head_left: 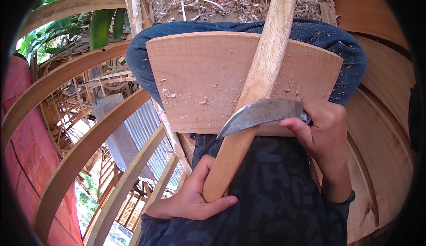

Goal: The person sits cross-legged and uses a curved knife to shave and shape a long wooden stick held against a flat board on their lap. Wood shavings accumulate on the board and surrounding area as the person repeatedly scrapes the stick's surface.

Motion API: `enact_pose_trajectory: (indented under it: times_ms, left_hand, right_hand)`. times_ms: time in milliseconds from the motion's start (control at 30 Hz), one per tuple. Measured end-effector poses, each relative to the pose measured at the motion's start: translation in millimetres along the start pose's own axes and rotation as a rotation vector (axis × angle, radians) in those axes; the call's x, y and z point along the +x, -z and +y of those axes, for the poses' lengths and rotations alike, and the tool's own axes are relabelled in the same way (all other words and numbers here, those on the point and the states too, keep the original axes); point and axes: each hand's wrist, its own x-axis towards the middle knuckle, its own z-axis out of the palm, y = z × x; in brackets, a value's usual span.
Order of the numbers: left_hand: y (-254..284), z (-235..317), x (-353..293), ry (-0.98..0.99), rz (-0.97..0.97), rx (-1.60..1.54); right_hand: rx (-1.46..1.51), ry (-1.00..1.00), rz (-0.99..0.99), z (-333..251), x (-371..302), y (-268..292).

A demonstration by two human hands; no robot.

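My left hand is closed around the near end of a long wooden handle-like bar, which slants away from me toward the upper right. In my right hand is a curved knife, its handle mostly hidden by my fingers. The broad grey blade lies across the bar, tip pointing left, and seems to touch the wood. Beneath the bar, a flat wooden board with a curved far edge rests over my legs. Small shavings are scattered on the board.
Wood shavings cover the surface beyond my knees. Curved wooden slats stand at my left, with corrugated metal sheet and green leaves visible through the gaps. Broad wooden planks curve along my right side.
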Motion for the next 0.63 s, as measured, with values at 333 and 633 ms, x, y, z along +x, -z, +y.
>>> enact_pose_trajectory:
  times_ms: [333, 633]
  left_hand:
    - [6.0, -7.9, 12.8, 0.093, 0.095, -0.033]
    - [13.5, -17.9, 20.4, -0.017, -0.025, 0.034]
  right_hand:
    - [0.014, 0.047, 0.047, 9.9, 12.0, -20.4]
    - [0.038, 0.043, 0.048, 10.2, 9.8, -31.3]
